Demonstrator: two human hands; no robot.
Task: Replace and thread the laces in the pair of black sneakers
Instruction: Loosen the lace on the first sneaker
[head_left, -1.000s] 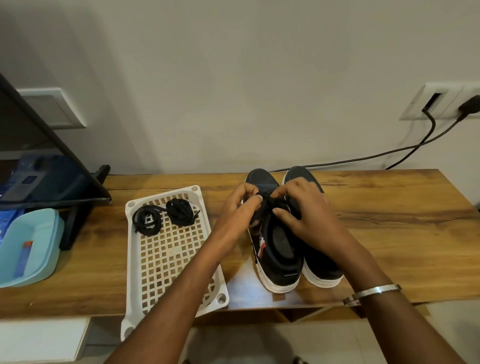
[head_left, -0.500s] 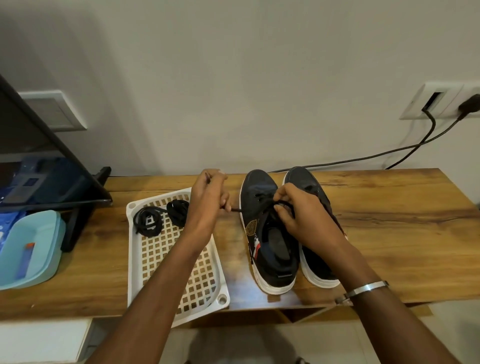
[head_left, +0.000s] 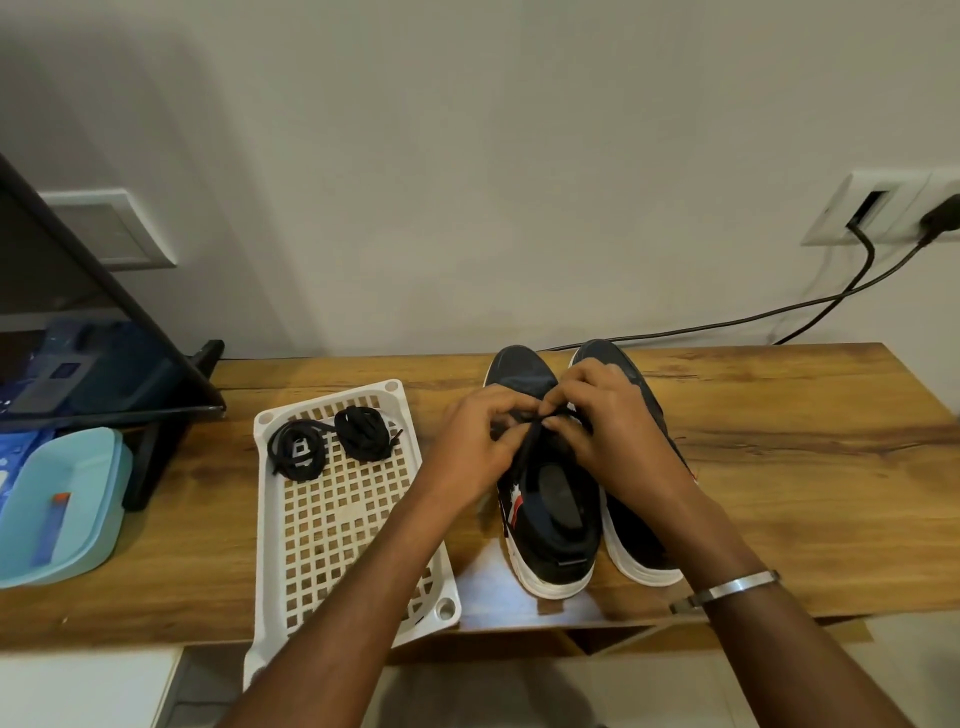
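Head view: both hands' grip pinches lace (head_left: 524, 451) over left sneaker (head_left: 550, 514).

Right of the sneakers (head_left: 582, 483) I've got a wide open stretch of tabletop (head_left: 805, 467), easy to reach across. The left is tighter: the white tray (head_left: 332, 519) sits just beside the shoes, with coiled laces (head_left: 332, 439) at its far end. Past that, a blue tub (head_left: 57, 504) and a slanted black stand (head_left: 156, 364) block the corner. Cables (head_left: 779, 317) hang behind the shoes.

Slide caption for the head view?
Both hands work a lace on the left sneaker; spare laces in tray.
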